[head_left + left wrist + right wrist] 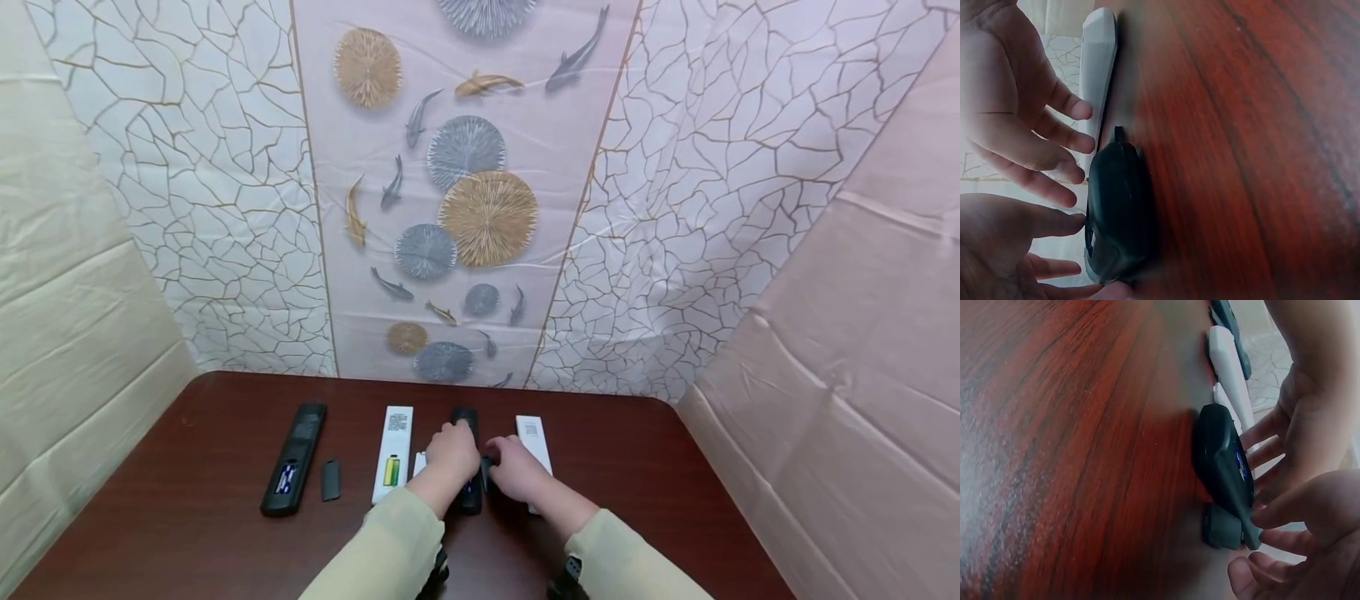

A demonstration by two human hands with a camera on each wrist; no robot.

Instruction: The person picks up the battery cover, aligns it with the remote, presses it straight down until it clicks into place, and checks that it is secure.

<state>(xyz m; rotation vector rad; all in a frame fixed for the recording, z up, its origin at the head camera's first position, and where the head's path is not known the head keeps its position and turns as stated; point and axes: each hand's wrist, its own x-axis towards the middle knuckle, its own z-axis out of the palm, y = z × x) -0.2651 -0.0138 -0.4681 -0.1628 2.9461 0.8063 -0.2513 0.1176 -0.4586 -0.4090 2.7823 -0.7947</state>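
Pale sleeves (386, 542) are noted at the near edge of the head view, extended over a dark wooden table (180, 550). One black remote (471, 498) is located at centre, compartment side up, touched by fingers of the left hand (452, 452); whether it is gripped cannot be told. Beside that remote, a small dark cover (1222, 526) is seen near the right hand (517, 469), whose fingers and thumb are held apart. Flanking white remotes (396, 425) are recorded, yellow-green batteries (392, 471) being visible in the left one. Farther left, another black handset (298, 450) is observed.
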